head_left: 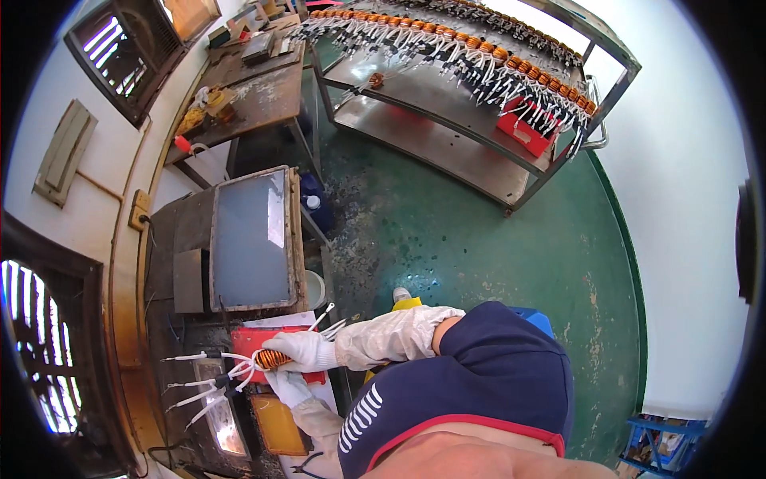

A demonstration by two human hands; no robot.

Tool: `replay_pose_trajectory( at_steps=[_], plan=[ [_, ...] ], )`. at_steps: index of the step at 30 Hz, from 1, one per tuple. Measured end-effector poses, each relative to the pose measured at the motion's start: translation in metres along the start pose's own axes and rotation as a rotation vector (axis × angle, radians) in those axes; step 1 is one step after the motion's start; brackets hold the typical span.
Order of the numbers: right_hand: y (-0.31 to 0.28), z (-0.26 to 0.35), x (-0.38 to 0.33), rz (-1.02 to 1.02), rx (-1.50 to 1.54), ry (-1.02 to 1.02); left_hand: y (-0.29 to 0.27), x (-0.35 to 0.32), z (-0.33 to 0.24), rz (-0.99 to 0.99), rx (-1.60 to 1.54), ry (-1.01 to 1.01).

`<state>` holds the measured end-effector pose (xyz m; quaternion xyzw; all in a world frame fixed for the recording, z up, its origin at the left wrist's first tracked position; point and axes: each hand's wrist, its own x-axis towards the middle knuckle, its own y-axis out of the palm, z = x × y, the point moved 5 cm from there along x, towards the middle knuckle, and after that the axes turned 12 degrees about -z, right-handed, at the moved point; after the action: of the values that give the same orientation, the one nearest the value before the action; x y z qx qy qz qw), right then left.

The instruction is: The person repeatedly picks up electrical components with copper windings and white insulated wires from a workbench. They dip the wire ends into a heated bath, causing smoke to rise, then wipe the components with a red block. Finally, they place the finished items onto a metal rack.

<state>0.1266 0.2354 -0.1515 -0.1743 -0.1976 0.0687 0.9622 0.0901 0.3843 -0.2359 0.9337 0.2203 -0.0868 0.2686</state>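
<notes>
A copper-wire ring coil (273,360) with several white leads is held over the bench. My right hand (305,350), in a white glove, closes on the coil from the near side. My left hand (289,388), gloved too, grips the coil's lower side, its fingertips partly hidden. The leads (209,382), partly covered in black sleeving, spread away from me. Others extend back past my right wrist. Beneath the coil lies a red tray (246,343). Close by are a rectangular metal trough (227,423) with a shiny surface and an amber-coloured tray (279,427).
A box with a grey panel (251,239) stands on the bench. Beyond it is a worn wooden table (259,100). At the back, a metal rack cart (431,160) carries rows of similar coils (487,49). A blue jug (315,206) stands beside the bench.
</notes>
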Motion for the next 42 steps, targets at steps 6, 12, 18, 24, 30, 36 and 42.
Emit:
replay_pose_trajectory(
  at_steps=[6,12,18,24,30,36,42],
  plan=[
    [0.000,-0.002,0.009,0.084,0.052,-0.012,-0.005,0.008,-0.001,0.035,-0.044,0.004],
    [-0.041,-0.002,0.061,0.127,0.116,-0.004,0.073,-0.013,-0.025,-0.062,-0.116,-0.065],
    [-0.101,-0.046,0.117,0.176,0.407,0.344,0.135,0.008,-0.002,0.132,-0.260,-0.300],
    [-0.154,-0.119,0.119,0.168,0.643,0.766,0.208,0.003,0.029,0.239,-0.288,-0.440],
    [-0.199,-0.159,0.108,0.177,0.863,0.949,0.261,-0.003,0.060,0.335,-0.047,-0.444],
    [-0.225,-0.224,0.091,0.147,0.906,1.120,0.306,-0.010,0.069,0.422,0.229,-0.414],
    [-0.240,-0.228,0.100,0.220,1.092,1.150,0.326,-0.003,0.088,0.410,0.204,-0.477]
  ],
)
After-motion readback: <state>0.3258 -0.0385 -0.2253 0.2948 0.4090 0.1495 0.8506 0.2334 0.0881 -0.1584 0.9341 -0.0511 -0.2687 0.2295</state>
